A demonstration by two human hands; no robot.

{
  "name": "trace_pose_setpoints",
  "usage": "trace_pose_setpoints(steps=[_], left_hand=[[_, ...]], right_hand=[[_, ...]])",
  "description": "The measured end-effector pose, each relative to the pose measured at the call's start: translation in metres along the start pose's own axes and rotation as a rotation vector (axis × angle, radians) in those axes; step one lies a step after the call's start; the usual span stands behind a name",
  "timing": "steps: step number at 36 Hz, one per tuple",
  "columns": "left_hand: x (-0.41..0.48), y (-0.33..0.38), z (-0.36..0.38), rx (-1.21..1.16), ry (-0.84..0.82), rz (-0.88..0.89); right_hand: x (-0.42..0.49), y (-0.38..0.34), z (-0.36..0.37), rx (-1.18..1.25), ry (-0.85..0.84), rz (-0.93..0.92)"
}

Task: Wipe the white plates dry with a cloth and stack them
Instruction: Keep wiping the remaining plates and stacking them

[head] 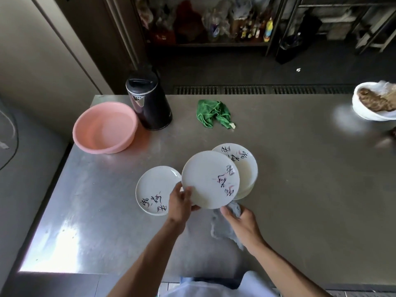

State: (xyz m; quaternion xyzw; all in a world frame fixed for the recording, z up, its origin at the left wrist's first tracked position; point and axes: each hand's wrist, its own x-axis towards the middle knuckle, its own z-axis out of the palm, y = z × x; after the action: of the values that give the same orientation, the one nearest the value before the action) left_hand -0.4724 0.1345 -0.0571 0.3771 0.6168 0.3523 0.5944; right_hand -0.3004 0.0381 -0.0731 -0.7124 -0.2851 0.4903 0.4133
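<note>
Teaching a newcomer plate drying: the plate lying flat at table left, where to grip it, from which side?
Probably take the left plate by its far-left rim, from the left, thumb above, fingers under. It lies flat, so only the rim offers purchase; the left hand and held plate cover its right edge.

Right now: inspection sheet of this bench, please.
Surface: stainless steel table, glare at its near left corner.
Job's things: white round lettered plate held tilted; single plate lying left of it; plate stack beyond it; grey cloth.
Clutter: pink plastic basin, black electric kettle, crumpled green cloth, white bowl of brown food.
Hands: left hand grips that plate's rim; right hand holds the grey cloth.
Cables: dark cable far left, off the table.
Surroundings: shelf of bottles, floor drain grate.
</note>
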Motion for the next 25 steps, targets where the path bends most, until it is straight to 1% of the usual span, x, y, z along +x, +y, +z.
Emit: trace_pose_setpoints(steps=[6, 11, 14, 25], left_hand=[[0.019, 0.017, 0.038, 0.014, 0.002, 0.009], [0.027, 0.024, 0.055, 0.015, -0.004, -0.015], [0.030, 0.029, 0.063, 0.028, 0.003, -0.037], [0.034, 0.030, 0.073, 0.076, 0.051, -0.119]], right_hand=[[0.001, 0.003, 0.007, -0.121, -0.093, 0.010], [0.007, -0.002, 0.008, -0.174, -0.069, 0.030], [0.007, -0.005, 0.008, -0.208, -0.053, 0.009], [0.007, -0.002, 0.007, -0.203, -0.089, -0.032]])
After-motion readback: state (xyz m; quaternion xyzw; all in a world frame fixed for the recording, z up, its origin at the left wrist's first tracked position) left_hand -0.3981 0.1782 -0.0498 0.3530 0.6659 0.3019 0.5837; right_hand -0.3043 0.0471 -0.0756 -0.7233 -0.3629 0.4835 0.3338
